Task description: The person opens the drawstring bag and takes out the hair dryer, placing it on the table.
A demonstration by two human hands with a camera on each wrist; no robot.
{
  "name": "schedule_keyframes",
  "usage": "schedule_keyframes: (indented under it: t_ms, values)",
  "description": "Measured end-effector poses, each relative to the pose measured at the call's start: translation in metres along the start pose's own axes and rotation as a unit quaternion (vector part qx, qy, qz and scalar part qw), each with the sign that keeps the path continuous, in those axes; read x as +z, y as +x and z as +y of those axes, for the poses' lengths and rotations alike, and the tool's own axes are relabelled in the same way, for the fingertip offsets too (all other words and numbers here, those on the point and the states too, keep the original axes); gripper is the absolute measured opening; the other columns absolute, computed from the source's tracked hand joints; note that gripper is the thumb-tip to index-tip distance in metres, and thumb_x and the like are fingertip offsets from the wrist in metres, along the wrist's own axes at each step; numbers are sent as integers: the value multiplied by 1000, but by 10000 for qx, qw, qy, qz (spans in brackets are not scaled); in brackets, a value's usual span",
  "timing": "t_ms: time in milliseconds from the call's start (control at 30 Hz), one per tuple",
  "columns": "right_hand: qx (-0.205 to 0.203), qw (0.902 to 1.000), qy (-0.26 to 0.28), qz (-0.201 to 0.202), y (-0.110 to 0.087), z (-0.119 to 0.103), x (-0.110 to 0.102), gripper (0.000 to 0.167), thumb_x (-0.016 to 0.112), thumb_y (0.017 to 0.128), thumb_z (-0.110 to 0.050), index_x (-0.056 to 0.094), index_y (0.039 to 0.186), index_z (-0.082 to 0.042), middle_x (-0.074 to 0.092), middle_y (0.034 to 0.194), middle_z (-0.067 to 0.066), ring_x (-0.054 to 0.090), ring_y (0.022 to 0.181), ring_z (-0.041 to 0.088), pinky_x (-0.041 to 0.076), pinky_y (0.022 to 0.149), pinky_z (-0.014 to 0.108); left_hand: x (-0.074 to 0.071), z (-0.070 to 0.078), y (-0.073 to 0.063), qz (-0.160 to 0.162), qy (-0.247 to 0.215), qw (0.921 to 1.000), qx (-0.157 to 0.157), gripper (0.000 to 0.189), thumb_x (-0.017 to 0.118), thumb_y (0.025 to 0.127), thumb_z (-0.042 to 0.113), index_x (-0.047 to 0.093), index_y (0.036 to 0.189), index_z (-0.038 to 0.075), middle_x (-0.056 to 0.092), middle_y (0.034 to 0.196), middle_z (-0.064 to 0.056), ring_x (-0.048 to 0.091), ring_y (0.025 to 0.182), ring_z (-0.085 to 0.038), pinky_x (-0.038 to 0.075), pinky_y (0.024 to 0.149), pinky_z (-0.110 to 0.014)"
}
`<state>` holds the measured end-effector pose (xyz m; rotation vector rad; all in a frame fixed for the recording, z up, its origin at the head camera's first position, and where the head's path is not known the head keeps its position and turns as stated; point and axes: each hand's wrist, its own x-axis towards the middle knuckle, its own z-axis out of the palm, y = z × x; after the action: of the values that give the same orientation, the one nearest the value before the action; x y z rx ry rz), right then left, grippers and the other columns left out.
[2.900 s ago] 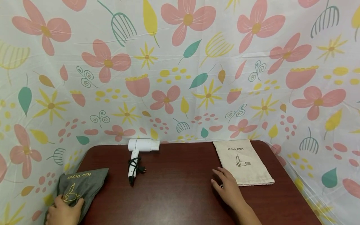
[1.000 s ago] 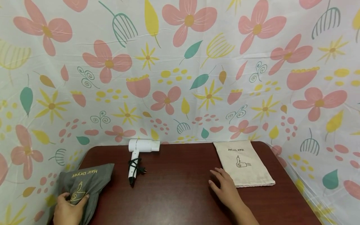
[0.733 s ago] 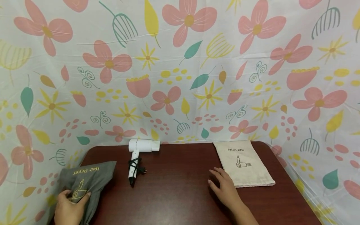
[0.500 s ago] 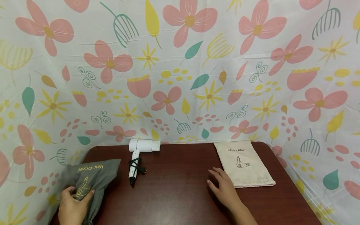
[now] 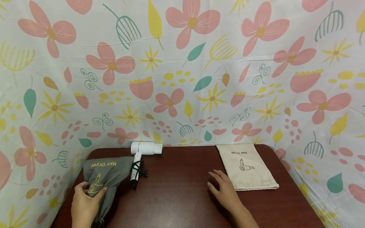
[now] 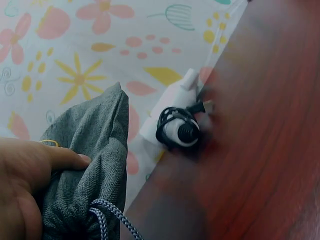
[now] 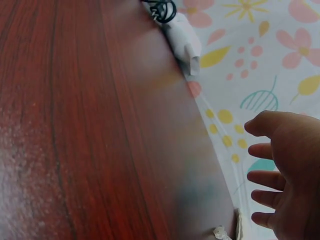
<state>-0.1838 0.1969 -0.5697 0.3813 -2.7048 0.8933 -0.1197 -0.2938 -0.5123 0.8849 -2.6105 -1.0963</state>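
My left hand (image 5: 86, 202) grips a grey cloth drawstring bag (image 5: 109, 174) with a yellow "Hair Dryer" print, over the table's left side. The bag looks filled, but its contents are hidden. In the left wrist view, the thumb presses on the grey bag (image 6: 95, 135), and its cord (image 6: 117, 212) hangs at the gathered neck. A white hair dryer (image 5: 146, 148), black cord wound round its handle, lies just beyond the bag, which partly overlaps its handle in the head view. My right hand (image 5: 226, 193), fingers spread and holding nothing, is beside a flat cream "Hair Dryer" bag (image 5: 253, 177).
The dark reddish-brown table (image 5: 171, 193) has rounded far corners. A floral curtain (image 5: 182, 72) hangs directly behind it and along both sides. At the far edge, the dryer and cream bag lie close to the curtain.
My left hand has carried the grey bag from the left edge rightward and slightly away, toward the hair dryer. The right hand has shifted slightly left; the dryer and cream bag stay put.
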Motion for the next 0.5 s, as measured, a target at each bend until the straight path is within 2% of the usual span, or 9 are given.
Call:
schedule_keyframes:
  t_ms: [133,300,500]
  values:
    - [-27,10000,6,-16,0,-2,0,46,77,89,-20,66,132,-8,58,140,22,49,136,47,41,107,62,3,9,-2,-64,-44,9999,137,88,76,86,47,31,144,-3,50,121,-30,55,105,-48,43,77,-54]
    - [-79,10000,-3,-12,1,-3,1,46,77,89,-20,66,133,-11,58,141,19,50,136,45,41,107,63,10,20,-6,60,-68,9992,402,82,78,86,40,35,140,-4,52,116,-29,57,100,-46,44,73,-52]
    - [-40,10000,41,-70,1,-5,2,47,77,90,-22,65,134,-13,57,142,18,48,137,45,41,107,63,19,31,-9,-34,-159,9986,511,80,77,87,40,36,140,-3,53,117,-28,58,98,-42,44,71,-50]
